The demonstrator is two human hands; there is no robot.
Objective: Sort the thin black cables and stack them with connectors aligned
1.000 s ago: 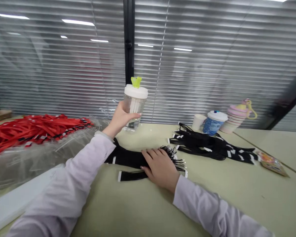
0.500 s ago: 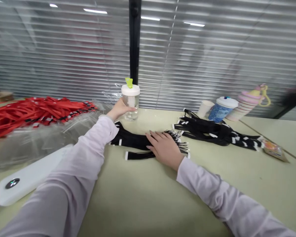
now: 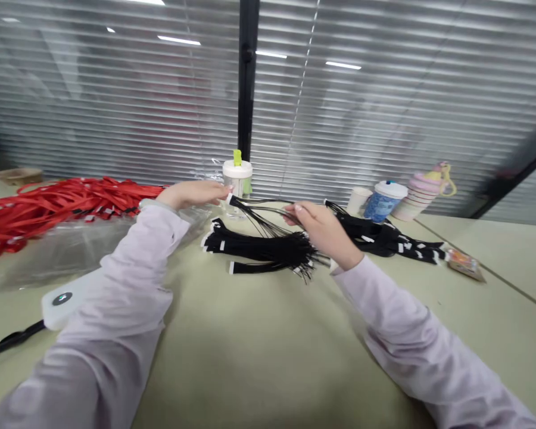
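Observation:
My left hand (image 3: 195,193) and my right hand (image 3: 320,227) are raised above a pile of black straps (image 3: 259,247) on the table. Between them they hold one black strap (image 3: 254,211) with thin cords, the left pinching its white-tipped end, the right gripping the cords. Just behind the left hand stands a clear bottle (image 3: 237,179) with a white lid and green tab, untouched.
A heap of red lanyards (image 3: 49,205) and clear plastic bags (image 3: 67,247) lie at the left. A white device (image 3: 65,301) with a cable sits near my left arm. A second black strap pile (image 3: 386,238), cups (image 3: 386,199) and a snack packet (image 3: 462,264) are at the right.
My left hand set the bottle down on the table and let it go. Both hands then lifted one black strap off the pile.

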